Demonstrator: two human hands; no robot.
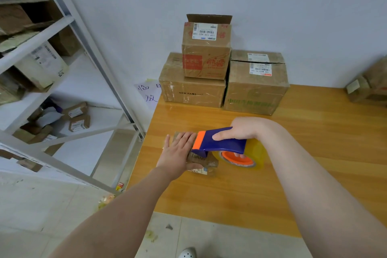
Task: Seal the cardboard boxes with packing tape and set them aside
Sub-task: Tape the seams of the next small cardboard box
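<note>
A small flat cardboard box point(202, 160) lies near the left edge of the wooden table point(293, 174). My left hand point(178, 153) presses flat on its top with fingers straight. My right hand point(240, 132) grips a blue and orange tape dispenser point(219, 142) holding a clear tape roll point(243, 157), its orange front end resting on the small box beside my left fingers. Most of the box is hidden under my hand and the dispenser.
Three larger boxes stand stacked at the back of the table against the wall: a wide one point(191, 90), a taller one point(256, 86), and an open-flapped one point(206, 48) on top. Another box point(368, 84) sits far right. Metal shelving point(62, 69) with parcels stands left.
</note>
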